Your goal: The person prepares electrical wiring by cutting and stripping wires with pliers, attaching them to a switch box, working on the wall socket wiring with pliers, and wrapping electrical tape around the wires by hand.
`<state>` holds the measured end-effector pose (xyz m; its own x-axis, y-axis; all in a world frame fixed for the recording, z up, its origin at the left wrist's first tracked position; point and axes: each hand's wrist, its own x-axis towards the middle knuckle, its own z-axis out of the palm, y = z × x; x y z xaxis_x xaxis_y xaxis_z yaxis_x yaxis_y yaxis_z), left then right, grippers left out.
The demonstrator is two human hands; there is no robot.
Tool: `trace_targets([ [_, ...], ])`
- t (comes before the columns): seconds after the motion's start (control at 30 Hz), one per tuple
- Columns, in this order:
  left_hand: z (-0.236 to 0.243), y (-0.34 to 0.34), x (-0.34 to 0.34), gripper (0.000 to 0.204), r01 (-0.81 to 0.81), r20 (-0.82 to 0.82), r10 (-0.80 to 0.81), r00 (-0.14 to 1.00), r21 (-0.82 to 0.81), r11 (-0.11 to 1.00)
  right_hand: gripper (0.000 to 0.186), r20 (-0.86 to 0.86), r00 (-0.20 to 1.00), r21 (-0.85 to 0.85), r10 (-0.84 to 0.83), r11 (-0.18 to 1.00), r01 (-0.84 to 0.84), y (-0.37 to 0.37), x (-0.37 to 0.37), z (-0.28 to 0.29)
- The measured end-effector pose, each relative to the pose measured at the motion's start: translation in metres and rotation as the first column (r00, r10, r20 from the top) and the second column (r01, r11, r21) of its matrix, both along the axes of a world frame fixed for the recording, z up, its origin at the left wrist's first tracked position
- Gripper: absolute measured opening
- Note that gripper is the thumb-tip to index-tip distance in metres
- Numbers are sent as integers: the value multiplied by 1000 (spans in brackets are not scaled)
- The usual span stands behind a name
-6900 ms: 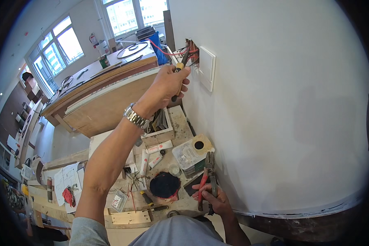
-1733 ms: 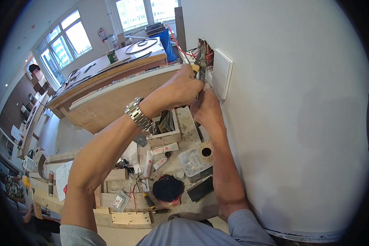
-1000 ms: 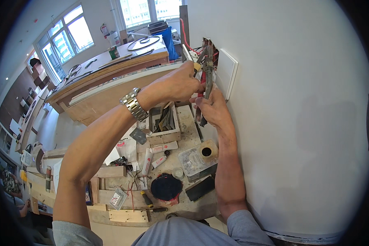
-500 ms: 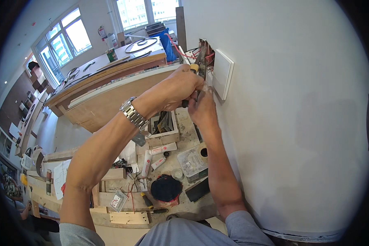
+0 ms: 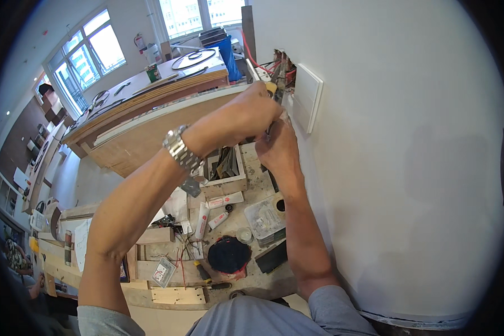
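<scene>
My left hand (image 5: 255,112), a metal watch on its wrist, is closed round a tool with a yellow and black handle (image 5: 271,88). Its working end is mostly hidden, so I cannot tell its kind. My right hand (image 5: 279,147) presses close against the left one, fingers closed; what they pinch is hidden. Just beyond both hands is a ragged wall opening (image 5: 285,60), with red wires (image 5: 252,51) coming out of it. A white square switch plate (image 5: 308,99) stands out from the wall right beside the hands.
The white wall (image 5: 409,140) runs along my right. Below lie a box of sandpaper sheets (image 5: 227,168), white tubes (image 5: 225,200), a clear plastic case (image 5: 263,218), a black round pad (image 5: 229,255) and a screwdriver (image 5: 202,271). A long workbench (image 5: 168,84) stands behind.
My left hand has turned over slightly and shifted right, covering more of the tool's handle. The right hand stays close against it. The red wire behind now stands in a higher curve.
</scene>
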<state>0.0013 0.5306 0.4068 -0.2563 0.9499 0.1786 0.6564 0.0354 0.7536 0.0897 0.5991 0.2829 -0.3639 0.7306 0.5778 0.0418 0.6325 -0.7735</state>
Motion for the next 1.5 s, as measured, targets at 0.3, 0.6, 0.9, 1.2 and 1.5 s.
trace_targets([
  [0.3, -24, 8, -18, 23, 210, -199, -222, 955, -75, 975, 59, 145, 989, 53, -29, 998, 22, 17, 12, -20],
  [0.6, -15, 5, -20, 32, 295, -421, -291, 859, -59, 954, 31, 113, 985, -47, 131, 991, -127, 30, 34, -11],
  [0.9, -11, 10, -47, 24, 241, -208, -275, 939, -178, 954, 26, -103, 940, -273, 324, 900, -340, 30, 16, -18],
  [1.2, 0, -5, -25, 16, 199, 613, -53, 788, -174, 964, 29, 61, 989, -56, 134, 990, -131, 24, 16, -20],
  [1.5, -7, 10, -5, 5, 225, 675, -95, 732, -107, 968, 38, 94, 994, 150, -55, 988, 41, 24, 6, -21],
])
